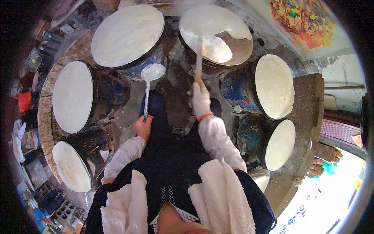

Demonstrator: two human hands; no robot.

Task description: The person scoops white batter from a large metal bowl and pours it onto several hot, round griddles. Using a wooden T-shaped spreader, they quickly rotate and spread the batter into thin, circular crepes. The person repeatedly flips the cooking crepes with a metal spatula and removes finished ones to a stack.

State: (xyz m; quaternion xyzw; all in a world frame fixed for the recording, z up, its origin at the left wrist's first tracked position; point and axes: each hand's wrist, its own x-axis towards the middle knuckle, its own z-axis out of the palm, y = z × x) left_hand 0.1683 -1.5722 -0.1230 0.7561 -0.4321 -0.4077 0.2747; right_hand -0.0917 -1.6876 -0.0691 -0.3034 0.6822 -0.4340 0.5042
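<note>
A broad, curved, worn brown-grey worktable wraps around both sides of the half-coated round metal griddle, the landmark here, which sits on a drum. Just left of that griddle is the largest full round white sheet, on a scuffed blue drum; well left of it and nearer the person lie two more white rounds, and to its right and nearer the person another two, all on drums. Wet white batter covers most of the landmark griddle, with bare metal showing along its near right part. A fluffy white towel hangs on the person well on its near side. A long, slim, pale-handled tool reaches over it, its far end blurred, so contact is unclear. A shiny metal ladle, its bowl coated white, hangs to its near left. Nearer the person than the griddle, the right hand has its fingers wrapped around the tool's handle, above an orange band; the left hand grips the ladle's handle end, thumb along it, its other fingers mostly hidden.
</note>
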